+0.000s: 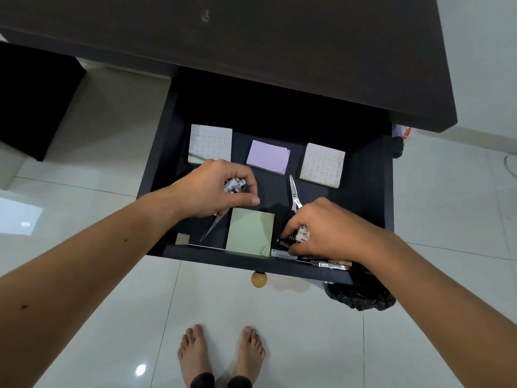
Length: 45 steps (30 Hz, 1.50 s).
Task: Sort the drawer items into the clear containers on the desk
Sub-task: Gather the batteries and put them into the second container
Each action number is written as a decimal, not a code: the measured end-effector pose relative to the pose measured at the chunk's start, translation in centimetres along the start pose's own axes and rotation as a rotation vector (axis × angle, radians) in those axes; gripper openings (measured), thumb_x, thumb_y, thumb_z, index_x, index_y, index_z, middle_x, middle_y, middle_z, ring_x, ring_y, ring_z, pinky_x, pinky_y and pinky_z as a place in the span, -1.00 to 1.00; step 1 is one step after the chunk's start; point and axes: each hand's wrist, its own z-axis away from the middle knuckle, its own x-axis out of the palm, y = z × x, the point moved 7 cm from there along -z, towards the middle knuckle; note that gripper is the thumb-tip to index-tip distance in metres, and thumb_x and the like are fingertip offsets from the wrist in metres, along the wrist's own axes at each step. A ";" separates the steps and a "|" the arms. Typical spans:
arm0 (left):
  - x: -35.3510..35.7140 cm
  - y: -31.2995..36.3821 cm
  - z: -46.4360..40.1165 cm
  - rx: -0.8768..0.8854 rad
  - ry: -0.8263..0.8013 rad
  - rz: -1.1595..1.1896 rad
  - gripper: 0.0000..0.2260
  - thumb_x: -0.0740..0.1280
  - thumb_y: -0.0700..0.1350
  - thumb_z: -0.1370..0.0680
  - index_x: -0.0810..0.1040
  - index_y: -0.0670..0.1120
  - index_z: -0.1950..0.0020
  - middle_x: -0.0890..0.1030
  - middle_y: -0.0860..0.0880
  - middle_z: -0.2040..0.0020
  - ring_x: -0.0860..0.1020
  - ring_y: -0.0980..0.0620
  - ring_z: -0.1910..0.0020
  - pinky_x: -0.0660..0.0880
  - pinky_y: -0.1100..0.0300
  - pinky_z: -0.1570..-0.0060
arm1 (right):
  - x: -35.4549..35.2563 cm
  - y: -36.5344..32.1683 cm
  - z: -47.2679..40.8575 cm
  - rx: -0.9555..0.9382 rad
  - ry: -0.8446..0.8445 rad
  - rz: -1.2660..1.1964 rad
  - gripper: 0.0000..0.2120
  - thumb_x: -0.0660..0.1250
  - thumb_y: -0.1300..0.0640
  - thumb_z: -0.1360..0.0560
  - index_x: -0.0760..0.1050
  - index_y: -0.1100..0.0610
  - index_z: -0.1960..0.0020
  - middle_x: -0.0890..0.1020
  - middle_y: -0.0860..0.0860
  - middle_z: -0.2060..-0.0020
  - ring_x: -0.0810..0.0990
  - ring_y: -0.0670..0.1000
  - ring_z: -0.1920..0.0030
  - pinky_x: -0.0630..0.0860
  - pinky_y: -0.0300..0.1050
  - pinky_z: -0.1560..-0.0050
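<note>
Dark drawer (156, 152) pulled open under the dark desk (279, 37); round wooden knob (259, 279) at the middle of its front edge.

Left hand (221, 189) is over the left half of the drawer, fingers curled round a small bundle of batteries (234, 185) — white labels with black print show between thumb and fingers. Under this hand a pointed metal blade (211, 227) runs toward the front left corner; what tool it belongs to I cannot tell.

Right hand (321, 228) is low at the front right of the drawer, fingertips pinching more batteries (291, 240) — one black, one white-labelled — that lie against the front edge. A white box (282, 254) lies flat just in front of those fingers, touching the front wall.

Scissors (294, 196) lie with blades pointing toward the back edge; the handles are hidden under the right hand.

Pads in the drawer:
- patterned pad (211, 142), back left corner
- lilac sticky pad (268, 156), back centre
- second patterned pad (323, 165), back right, slightly turned
- green sticky pad (249, 232), front centre, between the two hands

A metal object (334, 265) rests along the front edge at the right, partly hidden by the right wrist. Black bin bag (361, 296) on the tiled floor (84, 169) below the front right corner.
</note>
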 end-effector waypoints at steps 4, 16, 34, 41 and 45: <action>-0.1 0.1 0.0 -0.002 0.010 -0.003 -0.90 0.55 0.04 -0.54 0.65 0.13 0.10 0.71 -0.12 0.07 0.68 -0.22 0.27 0.65 0.13 0.35 | 0.8 -0.3 -0.4 -0.047 -0.034 0.068 -0.72 0.56 -0.09 -0.48 0.69 -0.17 -0.18 0.63 -0.18 -0.07 0.61 -0.06 -0.09 0.57 -0.11 0.01; -0.1 0.3 0.2 -0.001 0.001 -0.013 -0.89 0.55 0.06 -0.53 0.66 0.11 0.09 0.70 -0.10 0.08 0.67 -0.24 0.26 0.68 -0.11 0.27 | 0.2 -0.4 -0.6 -0.078 -0.164 0.002 -0.91 0.54 -0.11 -0.49 0.70 -0.16 0.02 0.66 -0.18 0.06 0.60 -0.17 -0.01 0.61 -0.01 -0.05; 8.2 2.7 -0.5 0.116 -0.471 -0.467 -0.77 0.48 0.15 -0.57 0.71 0.25 -0.22 0.71 0.20 -0.11 0.57 0.21 -0.09 0.51 0.15 -0.17 | -4.5 2.7 4.6 0.032 0.140 -0.692 -0.77 0.52 0.16 -0.53 0.69 -0.15 -0.09 0.72 0.17 0.22 0.64 0.36 0.34 0.64 -0.02 0.35; 8.5 1.9 -1.0 -0.057 -0.571 -0.224 -0.81 0.51 0.01 -0.59 0.74 0.06 -0.20 0.65 -0.09 0.20 0.50 0.10 0.51 0.47 0.33 0.43 | -4.4 2.9 5.0 0.062 0.211 -0.727 -0.78 0.54 0.16 -0.53 0.71 -0.15 -0.06 0.73 0.13 0.16 0.72 0.26 0.23 0.63 -0.05 0.35; 8.6 1.9 -1.0 -0.107 -0.604 -0.206 -0.77 0.50 0.06 -0.59 0.73 0.04 -0.22 0.61 -0.01 0.25 0.54 0.05 0.42 0.47 0.36 0.43 | -4.4 2.8 5.0 0.069 0.222 -0.743 -0.78 0.54 0.16 -0.53 0.71 -0.15 -0.05 0.73 0.10 0.15 0.74 0.21 0.20 0.61 -0.10 0.37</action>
